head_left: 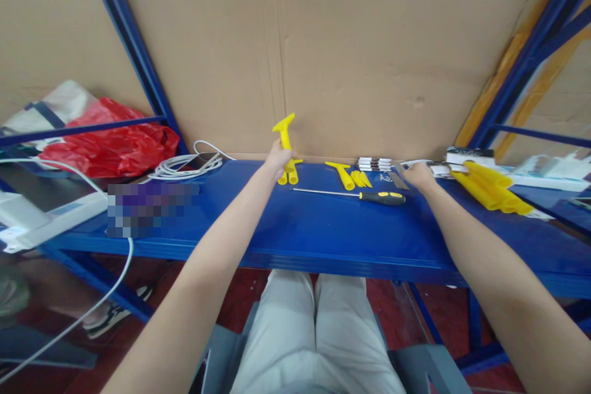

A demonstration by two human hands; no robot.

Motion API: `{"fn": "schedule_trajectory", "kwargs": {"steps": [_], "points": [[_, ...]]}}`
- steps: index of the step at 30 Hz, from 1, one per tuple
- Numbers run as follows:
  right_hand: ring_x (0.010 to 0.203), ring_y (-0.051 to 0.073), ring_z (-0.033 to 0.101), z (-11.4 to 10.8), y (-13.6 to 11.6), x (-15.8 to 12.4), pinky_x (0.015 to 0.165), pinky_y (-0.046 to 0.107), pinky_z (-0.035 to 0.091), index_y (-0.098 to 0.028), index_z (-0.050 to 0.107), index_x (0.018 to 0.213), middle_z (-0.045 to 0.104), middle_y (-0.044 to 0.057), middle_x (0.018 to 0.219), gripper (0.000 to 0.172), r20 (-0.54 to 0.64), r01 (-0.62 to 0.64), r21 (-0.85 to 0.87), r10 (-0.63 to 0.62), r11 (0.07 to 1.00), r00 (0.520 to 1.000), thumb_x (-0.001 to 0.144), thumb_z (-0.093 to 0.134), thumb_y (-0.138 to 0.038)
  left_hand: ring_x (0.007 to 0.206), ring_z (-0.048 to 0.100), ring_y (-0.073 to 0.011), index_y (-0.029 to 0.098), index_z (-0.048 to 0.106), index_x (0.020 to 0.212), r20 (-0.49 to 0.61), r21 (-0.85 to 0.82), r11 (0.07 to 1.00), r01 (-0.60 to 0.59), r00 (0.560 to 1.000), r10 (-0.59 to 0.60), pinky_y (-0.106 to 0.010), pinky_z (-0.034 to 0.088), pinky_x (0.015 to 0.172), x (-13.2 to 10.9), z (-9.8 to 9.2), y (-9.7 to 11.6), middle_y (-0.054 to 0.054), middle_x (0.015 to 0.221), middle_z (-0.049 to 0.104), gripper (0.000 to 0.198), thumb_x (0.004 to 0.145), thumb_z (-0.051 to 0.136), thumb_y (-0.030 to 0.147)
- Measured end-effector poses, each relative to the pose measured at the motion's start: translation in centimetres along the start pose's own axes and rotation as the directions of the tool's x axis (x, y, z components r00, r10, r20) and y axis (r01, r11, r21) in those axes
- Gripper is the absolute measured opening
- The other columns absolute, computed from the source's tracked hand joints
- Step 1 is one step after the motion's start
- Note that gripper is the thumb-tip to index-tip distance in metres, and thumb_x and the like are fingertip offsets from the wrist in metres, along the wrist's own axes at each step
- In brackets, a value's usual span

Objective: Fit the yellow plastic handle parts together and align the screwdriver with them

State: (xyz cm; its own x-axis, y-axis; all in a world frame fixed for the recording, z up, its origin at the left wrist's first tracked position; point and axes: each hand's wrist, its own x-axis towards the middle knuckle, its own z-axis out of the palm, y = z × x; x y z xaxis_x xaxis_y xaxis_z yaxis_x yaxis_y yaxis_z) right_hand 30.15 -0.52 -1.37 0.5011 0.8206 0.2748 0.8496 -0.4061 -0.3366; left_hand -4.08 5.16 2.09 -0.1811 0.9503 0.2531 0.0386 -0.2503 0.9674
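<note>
My left hand is closed around a yellow plastic T-shaped handle, held upright with its wide end on top. Just behind and below it, more yellow handles lie on the blue table. My right hand is closed at the back right of the table, over something pale and shiny that I cannot make out. Flat metal blades lie beside its fingers. To the left of them are small yellow pieces, another T-shaped handle and a stack of small white boxes. A screwdriver lies in front.
Several yellow tubular handles and a black-and-white box are at the right. A coiled white cable and a red plastic bag lie left. Cardboard walls the back between blue posts. Another person's leg shows at lower left.
</note>
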Motion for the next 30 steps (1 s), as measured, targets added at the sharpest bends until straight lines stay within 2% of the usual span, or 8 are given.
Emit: {"fn": "schedule_trajectory", "kwargs": {"steps": [4, 7, 12, 16, 21, 24, 27, 30], "points": [[0.079, 0.026, 0.062, -0.5, -1.0, -0.8, 0.064, 0.03, 0.043, -0.015, 0.059, 0.057, 0.058, 0.012, 0.059, 0.029, -0.082, 0.012, 0.23, 0.007, 0.973, 0.997, 0.083, 0.054, -0.028, 0.049, 0.049, -0.006, 0.018, 0.049, 0.103, 0.068, -0.077, 0.995, 0.058, 0.996, -0.053, -0.021, 0.049, 0.057, -2.0, 1.1, 1.2, 0.007, 0.064, 0.048, 0.041, 0.068, 0.054, -0.003], [0.062, 0.017, 0.056, -0.4, -1.9, -1.4, 0.056, 0.025, 0.039, -0.016, 0.054, 0.058, 0.052, 0.004, 0.054, 0.02, -0.093, 0.011, 0.469, 0.037, 0.883, 0.995, 0.078, 0.056, -0.014, 0.044, 0.046, -0.0054, 0.016, 0.049, 0.099, 0.088, -0.031, 0.998, 0.045, 0.995, -0.042, -0.02, 0.046, 0.052, -3.0, 1.5, 1.9, 0.006, 0.063, 0.046, 0.024, 0.078, 0.054, 0.005], [0.038, 0.005, 0.028, 0.1, -3.2, -2.0, 0.038, 0.018, 0.022, -0.019, 0.044, 0.063, 0.032, -0.007, 0.044, 0.025, 0.123, -0.09, 0.806, -0.017, 0.584, 0.992, 0.08, 0.062, -0.024, 0.042, 0.044, -0.0046, 0.015, 0.051, 0.088, 0.178, 0.167, 0.986, 0.01, 0.983, -0.04, -0.018, 0.04, 0.047, -3.9, 2.1, 2.2, 0.004, 0.064, 0.05, 0.001, 0.088, 0.05, 0.015], [0.036, 0.002, 0.021, 0.2, -4.1, -2.6, 0.035, 0.015, 0.015, -0.019, 0.037, 0.065, 0.027, -0.01, 0.045, 0.032, 0.248, -0.15, 0.897, -0.192, 0.416, 0.95, 0.08, 0.065, -0.026, 0.043, 0.046, -0.0057, 0.014, 0.053, 0.089, 0.265, 0.378, 0.92, -0.104, 0.964, 0.0, -0.017, 0.038, 0.046, -4.3, 2.9, 1.8, 0.001, 0.065, 0.055, 0.012, 0.091, 0.05, 0.026], [0.038, 0.002, 0.022, -0.1, -5.3, -3.9, 0.035, 0.015, 0.016, -0.019, 0.037, 0.064, 0.03, -0.008, 0.049, 0.032, 0.336, -0.193, 0.9, -0.34, 0.392, 0.878, 0.083, 0.061, -0.026, 0.073, 0.065, -0.0169, 0.013, 0.059, 0.095, 0.443, 0.615, 0.7, -0.364, 0.893, 0.076, -0.024, 0.048, 0.064, -4.8, 3.9, 0.0, -0.009, 0.085, 0.068, 0.023, 0.091, 0.049, 0.033], [0.039, 0.003, 0.023, -0.3, -6.0, -4.6, 0.036, 0.015, 0.017, -0.018, 0.038, 0.065, 0.032, -0.007, 0.051, 0.031, 0.368, -0.208, 0.893, -0.382, 0.4, 0.848, 0.083, 0.061, -0.027, 0.103, 0.063, -0.0251, 0.014, 0.061, 0.104, 0.503, 0.704, 0.511, -0.494, 0.854, 0.133, -0.031, 0.048, 0.082, -5.6, 4.2, -1.3, -0.014, 0.108, 0.067, 0.027, 0.089, 0.054, 0.035], [0.039, 0.003, 0.023, -0.2, -6.5, -5.2, 0.037, 0.016, 0.016, -0.018, 0.038, 0.065, 0.032, -0.007, 0.051, 0.035, 0.381, -0.188, 0.887, -0.441, 0.421, 0.813, 0.08, 0.065, -0.034, 0.108, 0.061, -0.029, 0.016, 0.059, 0.111, 0.539, 0.754, 0.385, -0.533, 0.836, 0.103, -0.036, 0.047, 0.087, -6.5, 4.2, -1.9, -0.015, 0.115, 0.065, 0.033, 0.089, 0.053, 0.039], [0.039, 0.002, 0.022, 0.2, -7.0, -5.6, 0.037, 0.017, 0.015, -0.018, 0.037, 0.063, 0.032, -0.007, 0.05, 0.041, 0.393, -0.16, 0.878, -0.487, 0.452, 0.781, 0.076, 0.069, -0.041, 0.109, 0.061, -0.0279, 0.018, 0.059, 0.114, 0.572, 0.746, 0.341, -0.572, 0.813, 0.113, -0.036, 0.047, 0.088, -7.2, 4.1, -1.9, -0.014, 0.117, 0.065, 0.033, 0.09, 0.051, 0.04]]}}
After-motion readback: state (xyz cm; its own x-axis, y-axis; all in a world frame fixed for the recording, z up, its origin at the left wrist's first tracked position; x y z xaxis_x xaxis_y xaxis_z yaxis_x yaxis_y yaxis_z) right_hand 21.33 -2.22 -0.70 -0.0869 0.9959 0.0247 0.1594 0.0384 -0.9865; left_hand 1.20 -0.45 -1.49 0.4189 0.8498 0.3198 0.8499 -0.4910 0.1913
